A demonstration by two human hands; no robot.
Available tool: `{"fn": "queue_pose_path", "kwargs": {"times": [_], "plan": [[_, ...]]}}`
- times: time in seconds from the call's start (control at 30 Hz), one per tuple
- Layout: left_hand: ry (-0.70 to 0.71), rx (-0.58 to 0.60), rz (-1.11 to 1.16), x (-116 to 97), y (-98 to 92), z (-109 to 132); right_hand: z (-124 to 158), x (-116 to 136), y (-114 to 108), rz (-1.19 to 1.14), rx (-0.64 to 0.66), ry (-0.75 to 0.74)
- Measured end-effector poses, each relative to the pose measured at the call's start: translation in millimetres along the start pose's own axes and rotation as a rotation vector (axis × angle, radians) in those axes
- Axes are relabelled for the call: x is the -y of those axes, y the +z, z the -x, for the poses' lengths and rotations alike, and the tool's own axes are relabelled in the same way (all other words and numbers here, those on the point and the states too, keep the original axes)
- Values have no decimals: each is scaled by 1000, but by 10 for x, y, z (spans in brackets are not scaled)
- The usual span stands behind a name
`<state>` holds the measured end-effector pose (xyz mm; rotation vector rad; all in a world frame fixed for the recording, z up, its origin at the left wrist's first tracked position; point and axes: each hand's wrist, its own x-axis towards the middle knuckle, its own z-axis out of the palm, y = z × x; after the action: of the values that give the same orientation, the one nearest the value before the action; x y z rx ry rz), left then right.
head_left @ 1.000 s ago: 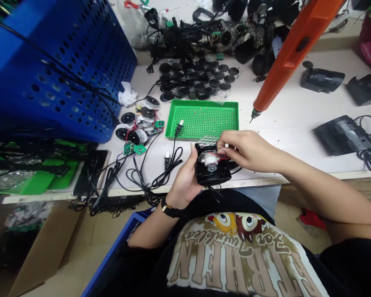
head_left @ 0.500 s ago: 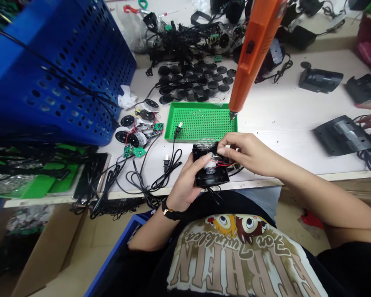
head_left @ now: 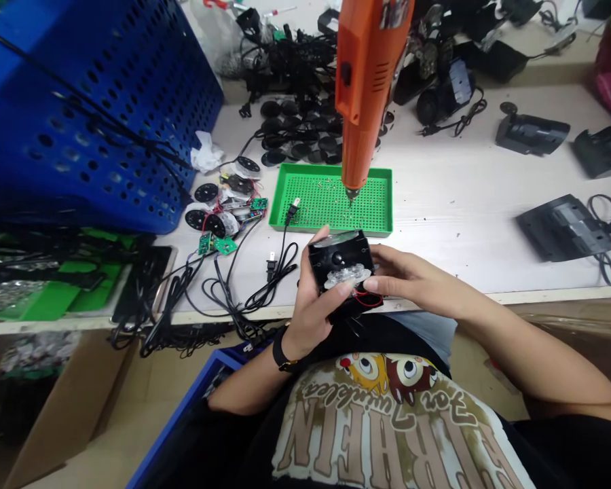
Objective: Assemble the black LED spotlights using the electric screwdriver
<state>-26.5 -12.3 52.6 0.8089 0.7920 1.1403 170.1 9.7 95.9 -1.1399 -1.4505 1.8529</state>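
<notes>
My left hand (head_left: 313, 299) is wrapped round a black plastic housing (head_left: 336, 251), its thumb pressing on a clear, lobed plastic piece (head_left: 347, 274) inside. From the other side, my right hand (head_left: 407, 275) grips the same housing, fingers behind it and thumb at the clear piece. Red wires (head_left: 369, 299) show just below that thumb. The housing is tilted, its inner face towards me, at the table's front edge. Beyond it, an orange electric screwdriver (head_left: 359, 115) hangs bit-down over a green perforated tray (head_left: 330, 224) with small screws in it.
A blue perforated crate (head_left: 132, 122) stands at the left. Near it lie wired motor parts with green circuit boards (head_left: 216, 244) and black power cords (head_left: 234, 305). Black discs (head_left: 285, 146) lie behind the tray. Black housings (head_left: 565, 227) sit at the right.
The housing has tipped up, and my right hand has moved down along its right side. The screwdriver appears further left over the tray. A co-worker's hand at the right has left the view.
</notes>
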Motion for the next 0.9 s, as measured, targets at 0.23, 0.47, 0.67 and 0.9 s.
{"fn": "queue_pose_path", "kwargs": {"times": [0.23,0.47,0.67,0.9], "plan": [[60,26,31,31,15,27,47,23,71,-52,20,-12],[105,5,19,80,31,57,55,-91,186,-212,-19,-41],[112,-12,-20,108,52,80,74,-122,270,-194,-99,-29],[214,104,-191,49,30,20,55,-173,192,-292,-36,-33]]}}
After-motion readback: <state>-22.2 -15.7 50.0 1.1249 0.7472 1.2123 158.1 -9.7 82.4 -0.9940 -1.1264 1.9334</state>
